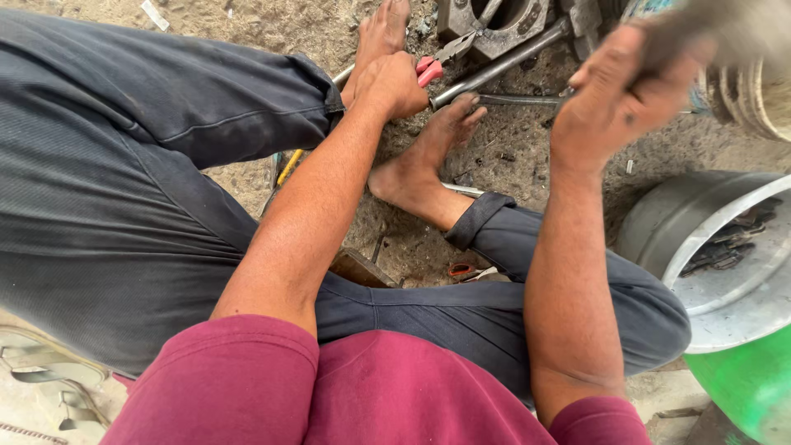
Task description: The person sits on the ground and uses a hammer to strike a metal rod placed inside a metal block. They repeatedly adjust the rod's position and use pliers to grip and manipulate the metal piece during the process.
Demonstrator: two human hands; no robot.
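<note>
Maroon sleeves (329, 387) fill the bottom of the view, with dark trousers (124, 165) spreading to either side as the person sits on sandy ground (511, 148), bare feet tucked forward. Left hand (391, 82) is closed tight around the red handles of a pair of pliers (437, 62), whose jaws point up and to the right toward a heavy grey metal part (494, 25) lying on the ground at the top of the frame. Right hand (622, 95) is raised and clenched into a fist around a blurred handle (700, 33); what sits at its far end cannot be told from the motion blur. A steel rod (503, 66) runs diagonally from beside the pliers up to the metal part, passing just above the right foot (428, 156). Judging by the poised right hand and the pliers set against the part, the work looks to be in mid-course, with the part not yet freed or finished. That metal part looks thick, dark and grimy, with a round opening in its middle and blocky edges. To the right stands a grey metal basin (700, 222) holding small dark scraps, resting over a green tub (750, 387)
</note>
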